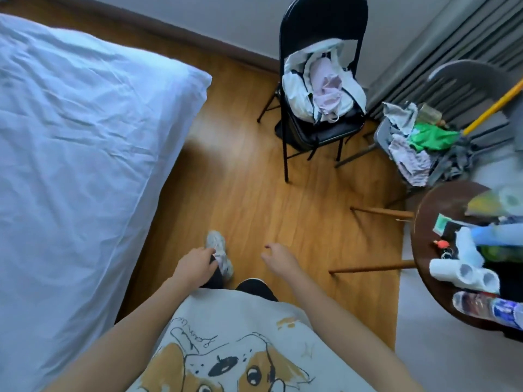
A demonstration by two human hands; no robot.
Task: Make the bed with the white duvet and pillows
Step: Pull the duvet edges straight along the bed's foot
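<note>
The bed's white duvet (76,142) fills the left side of the head view, wrinkled, with its corner hanging toward the wooden floor. No pillows show. I stand beside the bed, both arms stretched out low over the floor. My left hand (196,264) hovers above my shoe, to the right of the duvet's edge, fingers loosely curled and holding nothing. My right hand (278,258) is a little further right, fingers apart and empty. Neither hand touches the duvet.
A black folding chair (319,128) with a white bag and clothes stands ahead. A second chair (418,148) piled with clothes and a yellow broom handle (492,108) are at the right. A round dark table (435,210) crowded with rolls and bottles sits at the near right.
</note>
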